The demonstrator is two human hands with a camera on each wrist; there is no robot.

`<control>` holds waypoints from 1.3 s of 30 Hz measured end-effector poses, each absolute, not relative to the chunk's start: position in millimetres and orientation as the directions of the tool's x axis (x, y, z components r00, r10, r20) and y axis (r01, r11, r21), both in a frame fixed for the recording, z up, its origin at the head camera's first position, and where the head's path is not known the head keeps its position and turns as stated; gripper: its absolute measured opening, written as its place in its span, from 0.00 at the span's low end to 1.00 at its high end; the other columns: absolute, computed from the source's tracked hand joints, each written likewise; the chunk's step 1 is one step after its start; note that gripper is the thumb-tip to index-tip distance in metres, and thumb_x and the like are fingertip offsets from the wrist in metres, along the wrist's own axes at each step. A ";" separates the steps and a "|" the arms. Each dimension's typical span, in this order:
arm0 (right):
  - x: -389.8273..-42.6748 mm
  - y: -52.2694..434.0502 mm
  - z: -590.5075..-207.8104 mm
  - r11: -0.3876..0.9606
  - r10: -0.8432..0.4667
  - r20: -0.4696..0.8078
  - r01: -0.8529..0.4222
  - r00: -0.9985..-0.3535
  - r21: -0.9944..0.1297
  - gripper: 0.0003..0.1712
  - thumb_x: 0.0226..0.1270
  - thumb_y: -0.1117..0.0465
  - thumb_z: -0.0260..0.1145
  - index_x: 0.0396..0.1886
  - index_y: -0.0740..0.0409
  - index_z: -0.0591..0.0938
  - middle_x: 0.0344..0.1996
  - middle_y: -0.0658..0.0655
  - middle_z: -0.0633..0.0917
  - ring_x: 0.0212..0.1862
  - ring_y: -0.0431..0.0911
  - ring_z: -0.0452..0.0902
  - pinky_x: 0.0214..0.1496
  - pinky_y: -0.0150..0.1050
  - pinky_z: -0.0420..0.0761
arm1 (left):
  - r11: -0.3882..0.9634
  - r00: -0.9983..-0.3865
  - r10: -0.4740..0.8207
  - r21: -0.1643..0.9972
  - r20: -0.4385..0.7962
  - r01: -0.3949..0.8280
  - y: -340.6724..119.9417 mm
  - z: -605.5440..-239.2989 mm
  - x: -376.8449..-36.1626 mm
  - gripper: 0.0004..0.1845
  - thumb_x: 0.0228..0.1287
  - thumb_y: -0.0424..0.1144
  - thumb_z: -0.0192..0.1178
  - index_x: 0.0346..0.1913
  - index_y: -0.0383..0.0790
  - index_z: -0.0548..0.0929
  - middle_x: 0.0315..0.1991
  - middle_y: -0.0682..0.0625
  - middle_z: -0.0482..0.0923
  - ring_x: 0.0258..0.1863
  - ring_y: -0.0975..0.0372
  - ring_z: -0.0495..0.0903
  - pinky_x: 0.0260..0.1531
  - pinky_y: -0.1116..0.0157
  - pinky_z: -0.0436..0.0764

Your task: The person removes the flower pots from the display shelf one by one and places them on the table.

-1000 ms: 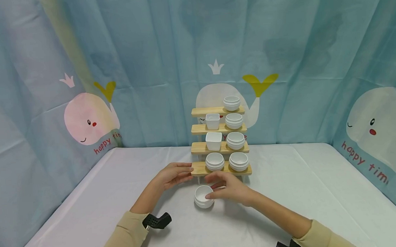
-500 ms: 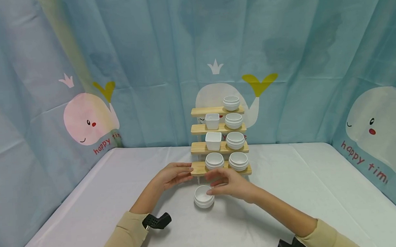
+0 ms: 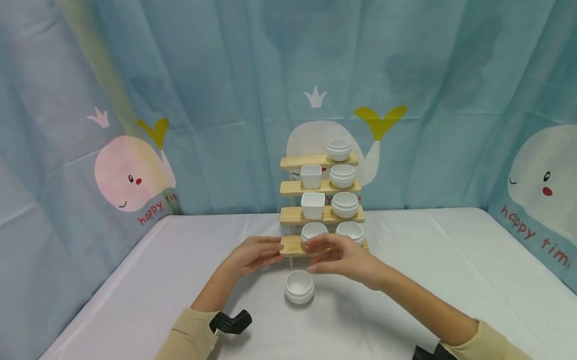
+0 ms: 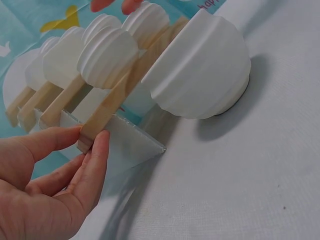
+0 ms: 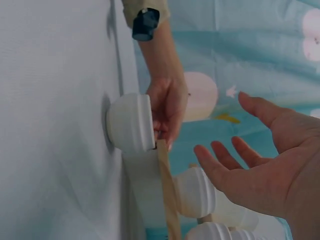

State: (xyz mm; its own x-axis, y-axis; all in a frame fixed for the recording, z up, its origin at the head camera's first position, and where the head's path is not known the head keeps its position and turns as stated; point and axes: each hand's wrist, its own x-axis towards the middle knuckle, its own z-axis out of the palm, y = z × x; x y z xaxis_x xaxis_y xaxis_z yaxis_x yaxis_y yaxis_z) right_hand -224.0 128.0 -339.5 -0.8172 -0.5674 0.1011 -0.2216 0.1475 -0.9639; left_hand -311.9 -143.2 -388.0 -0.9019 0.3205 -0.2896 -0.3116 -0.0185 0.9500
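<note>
A four-tier wooden display stand (image 3: 290, 246) with clear legs stands on the white table. My left hand (image 3: 257, 254) pinches the left end of its lowest board (image 4: 105, 110) between thumb and fingers. My right hand (image 3: 346, 260) hovers before that board, fingers parted and holding nothing. In front of the stand, on the cloth, sits a round white bowl (image 3: 299, 288), apart from both hands. Two more round bowls rest on the lowest tier, one (image 3: 314, 231) at left and another (image 3: 349, 231) at right, both partly behind my right hand.
On the upper tiers stand square white bowls (image 3: 312, 205) at left and round white bowls (image 3: 345, 204) at right. The top board (image 3: 302, 162) carries one round bowl (image 3: 339, 149) at its right. A blue curtain (image 3: 246, 70) with printed whales hangs behind the table.
My right hand has drawn off the front bowl, moving up and to the right. The bowl stays on the cloth. My left hand keeps its hold on the board.
</note>
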 end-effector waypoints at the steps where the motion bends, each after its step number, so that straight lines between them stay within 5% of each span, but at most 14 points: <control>1: -224.1 129.3 -338.3 0.145 -0.565 0.105 -0.224 -0.818 -0.964 0.33 0.72 0.64 0.73 0.70 0.74 0.72 0.66 0.74 0.77 0.64 0.62 0.80 0.63 0.43 0.88 | -0.016 -0.902 0.321 0.951 -0.289 -0.310 -142.8 -388.3 -312.0 0.28 0.77 0.27 0.58 0.75 0.20 0.66 0.51 0.39 0.79 0.36 0.65 0.87 0.45 0.71 0.91; 13: -225.9 138.9 -325.7 0.151 -0.532 0.127 -0.242 -0.837 -0.959 0.34 0.71 0.62 0.74 0.71 0.70 0.73 0.66 0.72 0.78 0.67 0.69 0.76 0.63 0.41 0.87 | -0.012 -0.906 0.313 0.953 -0.283 -0.302 -142.6 -389.5 -311.2 0.28 0.77 0.26 0.58 0.74 0.20 0.66 0.51 0.40 0.79 0.37 0.65 0.87 0.47 0.69 0.91; 29: -231.1 147.5 -309.6 0.206 -0.468 0.138 -0.259 -0.873 -0.944 0.34 0.71 0.61 0.73 0.71 0.69 0.74 0.67 0.70 0.79 0.64 0.57 0.80 0.62 0.40 0.87 | -0.022 -0.900 0.348 0.957 -0.264 -0.289 -145.1 -389.3 -311.2 0.28 0.77 0.26 0.58 0.74 0.18 0.65 0.49 0.41 0.81 0.38 0.64 0.87 0.46 0.69 0.91; 34: -234.9 150.9 -300.2 0.222 -0.456 0.153 -0.278 -0.877 -0.935 0.34 0.72 0.61 0.73 0.72 0.68 0.73 0.68 0.70 0.78 0.67 0.61 0.79 0.64 0.48 0.86 | -0.024 -0.896 0.360 0.958 -0.259 -0.286 -145.8 -390.0 -311.9 0.28 0.77 0.26 0.58 0.74 0.18 0.65 0.48 0.41 0.82 0.39 0.64 0.87 0.46 0.69 0.91; 39: -241.1 152.2 -293.2 0.239 -0.443 0.166 -0.295 -0.881 -0.925 0.33 0.74 0.62 0.72 0.72 0.69 0.72 0.68 0.71 0.77 0.67 0.62 0.78 0.65 0.44 0.86 | -0.024 -0.894 0.371 0.959 -0.252 -0.281 -146.1 -391.0 -313.5 0.28 0.77 0.26 0.58 0.74 0.18 0.66 0.47 0.42 0.83 0.39 0.64 0.88 0.47 0.68 0.91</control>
